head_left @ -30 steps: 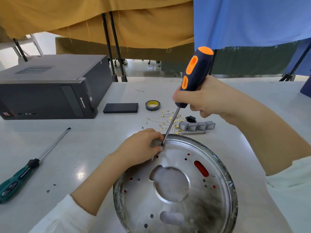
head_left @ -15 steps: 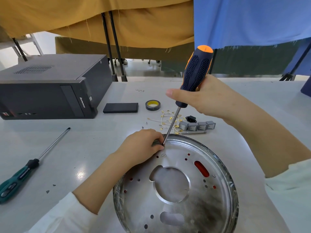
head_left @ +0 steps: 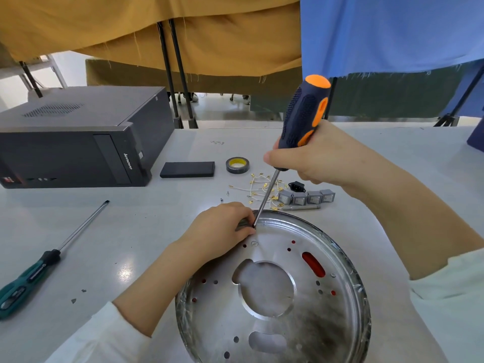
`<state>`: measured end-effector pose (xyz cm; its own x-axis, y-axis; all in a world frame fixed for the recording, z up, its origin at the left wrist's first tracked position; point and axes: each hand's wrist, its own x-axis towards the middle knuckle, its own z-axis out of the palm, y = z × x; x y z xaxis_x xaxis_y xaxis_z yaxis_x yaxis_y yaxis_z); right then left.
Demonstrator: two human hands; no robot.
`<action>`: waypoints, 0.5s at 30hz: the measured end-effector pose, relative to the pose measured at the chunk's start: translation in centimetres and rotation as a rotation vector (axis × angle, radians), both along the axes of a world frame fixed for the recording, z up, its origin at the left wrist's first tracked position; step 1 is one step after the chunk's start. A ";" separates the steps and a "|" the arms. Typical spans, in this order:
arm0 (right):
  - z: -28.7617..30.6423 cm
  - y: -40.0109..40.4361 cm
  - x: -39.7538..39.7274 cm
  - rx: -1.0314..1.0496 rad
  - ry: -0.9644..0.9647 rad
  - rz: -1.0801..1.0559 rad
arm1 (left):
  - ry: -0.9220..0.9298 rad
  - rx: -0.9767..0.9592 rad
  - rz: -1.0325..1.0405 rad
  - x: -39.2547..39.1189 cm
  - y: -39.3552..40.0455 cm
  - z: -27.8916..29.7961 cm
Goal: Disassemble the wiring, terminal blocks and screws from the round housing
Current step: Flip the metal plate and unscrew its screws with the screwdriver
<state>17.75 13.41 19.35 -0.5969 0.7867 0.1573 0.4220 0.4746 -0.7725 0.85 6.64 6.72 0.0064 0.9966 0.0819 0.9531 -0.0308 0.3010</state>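
Right grip [head_left: 318, 159] clenches the orange-black screwdriver [head_left: 303, 115], tip at the round housing's [head_left: 340, 258] eleven o'clock rim; left grip [head_left: 222, 226] pinches a part there. Unscrewing; next, lift it free.

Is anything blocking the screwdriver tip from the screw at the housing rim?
Nothing visible does. The screwdriver, gripped by the right hand, has its tip at the round housing rim, beside the left hand fingers; the screw itself is hidden.

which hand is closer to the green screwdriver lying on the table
Left. The left hand rests at the housing rim, right of the green screwdriver; the right hand is farther right.
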 end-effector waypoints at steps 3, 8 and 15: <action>0.2 0.0 -0.1 -0.047 0.006 0.016 | 0.011 0.012 0.006 0.0 -0.1 0.0; -0.1 0.4 -0.2 0.063 0.001 -0.035 | 0.020 0.008 0.002 0.0 -0.1 0.0; 0.1 0.4 -0.1 -0.027 -0.016 0.004 | -0.030 -0.002 -0.010 -0.2 0.0 -0.1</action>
<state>17.60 13.81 19.42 -0.6023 0.7883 0.1260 0.4326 0.4550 -0.7783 0.64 6.66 6.63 0.0143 0.9967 0.0799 0.9433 -0.0399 0.3295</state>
